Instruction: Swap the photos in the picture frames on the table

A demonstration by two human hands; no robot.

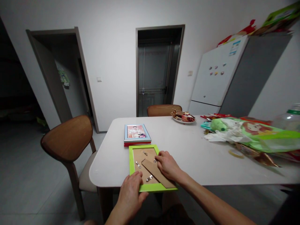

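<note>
Green frame [147, 187] face down at the table [110, 162] edge nearest me, prob. so its back's reachable; near edge pokes slightly past the tabletop. Brown backing board [137, 157] up, stand leg [152, 168] lying diag. across it, metal clips [149, 178] around.

My L hand [131, 187] has the near L corner, fingers over the rim, thumb at the near edge: closed on it, prob. to steady it. R hand [169, 167] is bent over the R side, fingertips at the clip [155, 160] there; can't tell if they're pinching or just pressing.

Just beyond: blue frame [125, 132] w/ photo, face up on a red one [138, 144], stacked prob. to save room.

Further out, plate [185, 122] of wrapped bits at the far edge; R side, green packaging [262, 132] w/ cartoon print, tape roll [235, 153], clear jar [287, 120] w/ green lid. Chair [67, 137] on L, another [164, 110] at far side.

Fridge [217, 72] back R: magnets, blue-white label [234, 47], text too small. No brand legible anywhere.
</note>
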